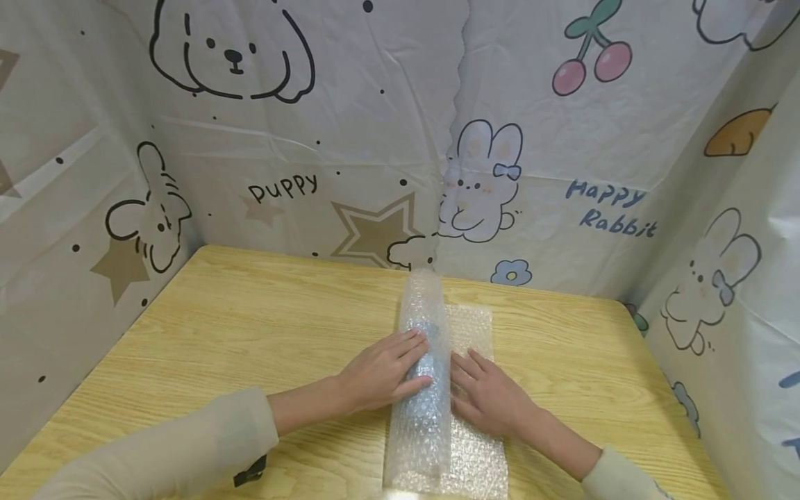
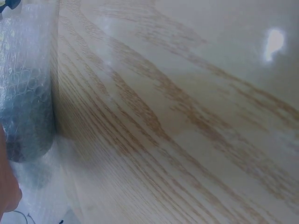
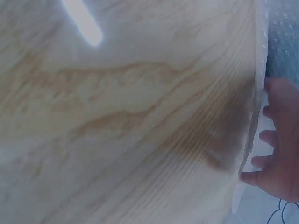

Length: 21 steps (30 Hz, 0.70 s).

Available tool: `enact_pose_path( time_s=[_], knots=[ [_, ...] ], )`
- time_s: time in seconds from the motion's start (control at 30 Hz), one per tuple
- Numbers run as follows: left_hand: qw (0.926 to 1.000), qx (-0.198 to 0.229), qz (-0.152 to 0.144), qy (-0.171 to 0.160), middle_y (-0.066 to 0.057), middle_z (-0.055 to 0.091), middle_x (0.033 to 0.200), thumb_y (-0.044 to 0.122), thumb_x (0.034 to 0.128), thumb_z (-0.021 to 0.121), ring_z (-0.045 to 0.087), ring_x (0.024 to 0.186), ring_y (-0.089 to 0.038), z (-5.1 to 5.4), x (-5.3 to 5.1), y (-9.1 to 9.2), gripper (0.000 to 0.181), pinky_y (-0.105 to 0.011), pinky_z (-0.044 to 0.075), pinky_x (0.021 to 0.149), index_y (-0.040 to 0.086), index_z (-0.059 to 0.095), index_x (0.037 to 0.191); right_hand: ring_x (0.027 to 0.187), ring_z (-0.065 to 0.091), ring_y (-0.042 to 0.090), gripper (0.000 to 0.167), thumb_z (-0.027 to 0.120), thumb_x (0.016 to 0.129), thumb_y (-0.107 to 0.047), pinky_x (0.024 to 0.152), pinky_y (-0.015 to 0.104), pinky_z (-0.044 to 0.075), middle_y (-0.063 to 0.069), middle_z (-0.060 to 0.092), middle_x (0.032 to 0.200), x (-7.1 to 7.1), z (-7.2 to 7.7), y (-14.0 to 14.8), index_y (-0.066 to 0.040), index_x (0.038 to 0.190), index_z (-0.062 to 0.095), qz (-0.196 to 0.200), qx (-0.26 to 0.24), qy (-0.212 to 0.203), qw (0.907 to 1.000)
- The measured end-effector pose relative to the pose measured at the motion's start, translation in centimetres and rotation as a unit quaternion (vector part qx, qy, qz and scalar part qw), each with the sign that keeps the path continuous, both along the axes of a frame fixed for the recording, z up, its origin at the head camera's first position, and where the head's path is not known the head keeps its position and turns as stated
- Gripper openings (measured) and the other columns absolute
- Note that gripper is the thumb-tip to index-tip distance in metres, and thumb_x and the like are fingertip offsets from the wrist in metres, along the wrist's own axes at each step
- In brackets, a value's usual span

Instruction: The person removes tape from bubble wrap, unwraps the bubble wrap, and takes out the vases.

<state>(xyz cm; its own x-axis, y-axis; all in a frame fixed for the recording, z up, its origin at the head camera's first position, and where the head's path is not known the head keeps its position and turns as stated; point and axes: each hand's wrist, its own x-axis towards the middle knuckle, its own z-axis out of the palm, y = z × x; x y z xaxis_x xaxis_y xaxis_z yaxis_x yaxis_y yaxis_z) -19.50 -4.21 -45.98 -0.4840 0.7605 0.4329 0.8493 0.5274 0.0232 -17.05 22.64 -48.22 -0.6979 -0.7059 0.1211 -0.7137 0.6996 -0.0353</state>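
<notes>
A roll of clear bubble wrap (image 1: 417, 441) lies lengthwise on the table, with a bluish cylindrical thing (image 2: 28, 112) showing through its layers. What exactly that thing is, the wrap hides. From beneath the roll, a flat strip of bubble wrap (image 1: 478, 462) extends to the right. My left hand (image 1: 386, 368) rests on top of the roll, fingers extended across it. Against the roll's right side, my right hand (image 1: 494, 396) touches with its fingertips, over the flat strip. The right wrist view shows the right hand's fingers (image 3: 268, 137) spread near the strip's edge.
The wood-grain table (image 1: 281, 312) spreads out on both sides of the roll. Behind it hangs a pale printed curtain (image 1: 350, 139) with cartoon animals, and more of this cloth closes off the left and right sides. A small dark object (image 1: 250, 472) shows beneath the left sleeve.
</notes>
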Motion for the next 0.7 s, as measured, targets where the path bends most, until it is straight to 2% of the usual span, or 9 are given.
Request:
enact_pose_path(
  time_s=[0.17, 0.4, 0.7],
  knots=[
    [1.0, -0.002, 0.0, -0.002, -0.02, 0.054, 0.141, 0.045, 0.1007, 0.054, 0.048, 0.134, -0.032, 0.0, 0.0, 0.0, 0.061, -0.04, 0.036, 0.113, -0.004, 0.056, 0.137, 0.141, 0.03, 0.047, 0.06, 0.043, 0.104, -0.048, 0.114, 0.057, 0.028, 0.016, 0.035, 0.156, 0.3, -0.6, 0.3, -0.012, 0.152, 0.043, -0.016, 0.02, -0.056, 0.9981],
    [0.9999, -0.01, -0.001, 0.007, -0.021, 0.053, 0.142, 0.046, 0.1004, 0.054, 0.047, 0.135, -0.034, 0.0, -0.1, 0.1, 0.063, -0.042, 0.036, 0.113, -0.005, 0.054, 0.139, 0.143, 0.025, 0.047, 0.068, 0.04, 0.102, -0.056, 0.113, 0.061, 0.026, 0.015, 0.027, 0.159, 0.5, -0.9, 0.5, -0.014, 0.156, 0.035, -0.01, 0.031, -0.063, 0.9975],
    [0.9999, -0.008, -0.006, 0.008, -0.021, 0.051, 0.143, 0.044, 0.1012, 0.052, 0.045, 0.136, -0.034, 0.5, -0.3, 0.1, 0.062, -0.042, 0.035, 0.114, -0.005, 0.053, 0.139, 0.147, 0.019, 0.042, 0.069, 0.037, 0.104, -0.053, 0.115, 0.061, 0.02, 0.019, 0.021, 0.161, 0.5, -1.1, 0.6, -0.007, 0.156, 0.032, 0.005, 0.032, -0.071, 0.9969]
  ],
)
